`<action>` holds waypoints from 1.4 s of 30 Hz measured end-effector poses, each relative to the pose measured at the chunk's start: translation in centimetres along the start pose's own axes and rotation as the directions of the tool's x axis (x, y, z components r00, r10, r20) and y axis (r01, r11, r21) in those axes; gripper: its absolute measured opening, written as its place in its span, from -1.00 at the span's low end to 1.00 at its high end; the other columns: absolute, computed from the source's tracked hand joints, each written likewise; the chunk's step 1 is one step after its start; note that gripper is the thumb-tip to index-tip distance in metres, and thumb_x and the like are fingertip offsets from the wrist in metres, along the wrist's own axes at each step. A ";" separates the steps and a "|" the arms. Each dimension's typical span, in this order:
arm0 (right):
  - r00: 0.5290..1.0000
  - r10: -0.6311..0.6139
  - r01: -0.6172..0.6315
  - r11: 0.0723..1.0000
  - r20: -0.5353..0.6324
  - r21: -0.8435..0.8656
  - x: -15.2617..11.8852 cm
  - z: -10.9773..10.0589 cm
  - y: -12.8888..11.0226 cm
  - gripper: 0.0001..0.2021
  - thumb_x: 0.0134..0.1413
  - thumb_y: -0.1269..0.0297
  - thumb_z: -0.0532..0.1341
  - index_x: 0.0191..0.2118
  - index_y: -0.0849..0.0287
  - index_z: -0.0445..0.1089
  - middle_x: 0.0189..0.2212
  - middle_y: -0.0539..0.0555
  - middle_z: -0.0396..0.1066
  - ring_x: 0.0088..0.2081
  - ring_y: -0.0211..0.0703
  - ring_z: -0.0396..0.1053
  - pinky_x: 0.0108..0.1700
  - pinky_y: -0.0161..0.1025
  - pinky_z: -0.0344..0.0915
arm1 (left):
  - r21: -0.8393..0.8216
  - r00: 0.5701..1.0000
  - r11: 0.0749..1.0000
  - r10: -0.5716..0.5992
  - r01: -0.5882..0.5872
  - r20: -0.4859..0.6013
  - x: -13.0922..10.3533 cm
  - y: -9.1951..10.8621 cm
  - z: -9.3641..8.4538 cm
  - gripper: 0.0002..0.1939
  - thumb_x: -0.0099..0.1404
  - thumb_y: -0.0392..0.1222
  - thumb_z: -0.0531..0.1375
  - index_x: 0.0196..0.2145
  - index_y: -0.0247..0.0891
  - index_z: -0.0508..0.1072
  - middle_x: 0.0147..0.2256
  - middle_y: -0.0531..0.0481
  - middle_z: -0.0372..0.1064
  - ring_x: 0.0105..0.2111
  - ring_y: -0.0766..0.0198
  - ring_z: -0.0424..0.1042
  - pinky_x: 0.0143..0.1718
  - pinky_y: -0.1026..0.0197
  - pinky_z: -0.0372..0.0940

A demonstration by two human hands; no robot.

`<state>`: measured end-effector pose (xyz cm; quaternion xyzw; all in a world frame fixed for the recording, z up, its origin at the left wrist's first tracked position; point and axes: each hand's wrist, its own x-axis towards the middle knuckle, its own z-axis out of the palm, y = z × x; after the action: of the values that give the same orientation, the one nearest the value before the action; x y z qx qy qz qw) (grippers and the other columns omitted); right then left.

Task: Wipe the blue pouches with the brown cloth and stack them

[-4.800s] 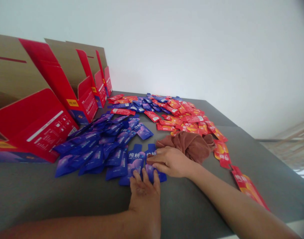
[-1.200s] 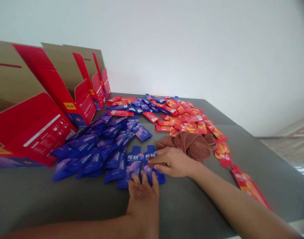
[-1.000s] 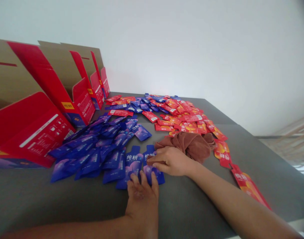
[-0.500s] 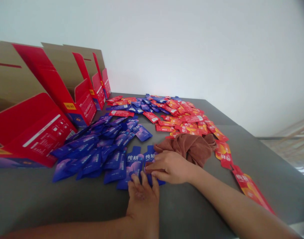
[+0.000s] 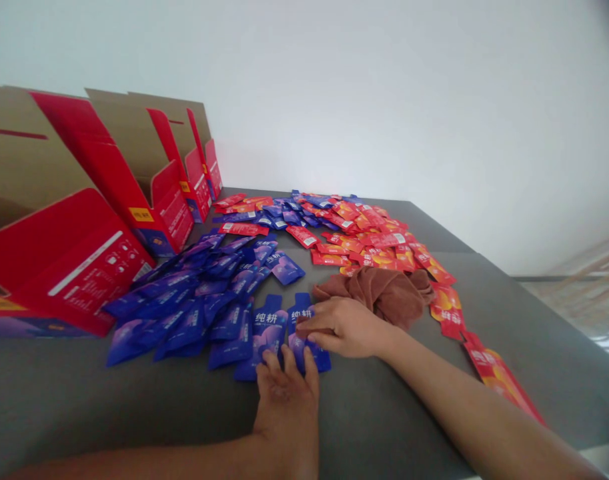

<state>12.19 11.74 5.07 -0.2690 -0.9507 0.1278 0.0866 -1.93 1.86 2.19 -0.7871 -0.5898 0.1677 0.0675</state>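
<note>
Two blue pouches lie side by side on the grey table (image 5: 364,407). My left hand (image 5: 287,387) rests with spread fingers on the lower ends of the left pouch (image 5: 268,325) and the right pouch (image 5: 299,347). Above the right pouch, my right hand (image 5: 347,327) is closed on a part of the brown cloth (image 5: 392,297), whose bunched bulk lies behind and to the right of that hand. A pile of blue pouches (image 5: 184,300) sits just left of the pair.
Open red boxes (image 5: 94,260) line the left side. Mixed red and blue pouches (image 5: 294,210) are heaped at the back, with red pouches (image 5: 384,257) trailing down the right to one near the edge (image 5: 502,377). A pale wall (image 5: 364,100) stands behind.
My right hand has moved slightly up and right with the cloth, uncovering more of the right blue pouch. My left hand has stayed in place.
</note>
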 end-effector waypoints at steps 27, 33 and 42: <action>0.986 0.151 -0.153 0.988 -0.070 -0.016 -0.1 0.4 2.5 -0.70 0.21 0.24 0.02 -0.05 0.13 0.40 -0.25 0.09 0.45 -0.27 -0.20 0.34 -0.25 -0.29 0.17 | 0.012 1.000 1.000 -0.012 0.012 -0.029 0.0 0.1 0.1 -0.30 0.03 -0.34 0.22 0.14 -0.20 0.15 0.08 -0.38 0.24 0.03 -0.25 0.24 -0.04 -0.16 0.19; 0.997 0.073 -0.073 0.997 -0.039 -0.001 -0.1 0.0 1.5 -0.72 0.21 0.24 0.02 -0.07 0.13 0.41 -0.29 0.07 0.45 -0.28 -0.20 0.34 -0.25 -0.30 0.16 | 0.006 0.999 1.000 -0.008 0.009 -0.033 0.0 0.0 0.2 -0.30 0.02 -0.34 0.22 0.14 -0.20 0.16 0.08 -0.39 0.23 0.03 -0.27 0.23 -0.04 -0.20 0.18; 0.999 0.011 -0.010 0.999 -0.034 0.043 0.0 0.2 0.8 -0.72 0.21 0.27 0.02 -0.08 0.11 0.41 -0.22 0.05 0.46 -0.25 -0.21 0.34 -0.23 -0.30 0.16 | 0.029 0.999 1.000 0.006 -0.005 -0.045 -0.2 -0.1 -0.2 -0.33 0.05 -0.32 0.21 0.14 -0.23 0.17 0.07 -0.39 0.24 0.03 -0.25 0.24 -0.04 -0.19 0.20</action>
<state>12.53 12.32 4.67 -0.2743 -0.9447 0.1440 0.1079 -1.99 1.70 2.46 -0.7912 -0.5835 0.1585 0.0917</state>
